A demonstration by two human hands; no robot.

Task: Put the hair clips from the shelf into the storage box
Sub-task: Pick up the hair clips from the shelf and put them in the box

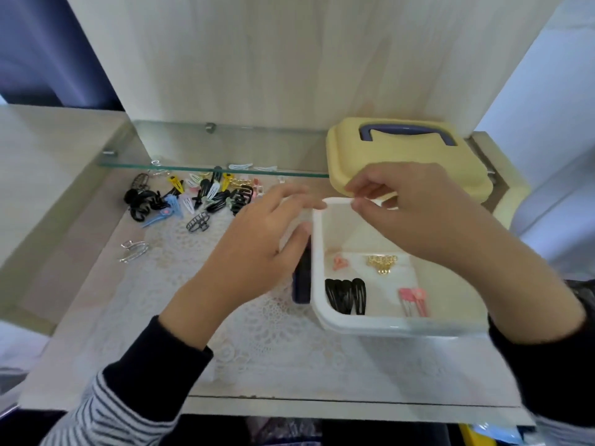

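While the left hand (pixel 257 243) lies with loose, straight fingers against the left wall of the white storage box (pixel 317 252), the right hand (pixel 405 217) is curled over the far rim of the box. Its fingertips (pixel 352 189) come close together there, but it is too blurry to tell if they hold a clip.

The box sits on a lace mat (pixel 257 342) on the shelf (pixel 322 408). Inside it lie black clips (pixel 346 296), pink clips (pixel 413 300), a gold clip (pixel 381 262) and a tiny pink one (pixel 339 262).

More hair clips (pixel 193 197) lie in a heap on the mat to the left, well apart from the box and partly under a glass shelf (pixel 209 165). A silver clip (pixel 135 251) lies alone, nearer the front. A yellow lid (pixel 402 162) with a blue handle (pixel 407 133) sits just behind the box. A dark blue latch (pixel 302 281) is on the box's left side, by the left thumb.
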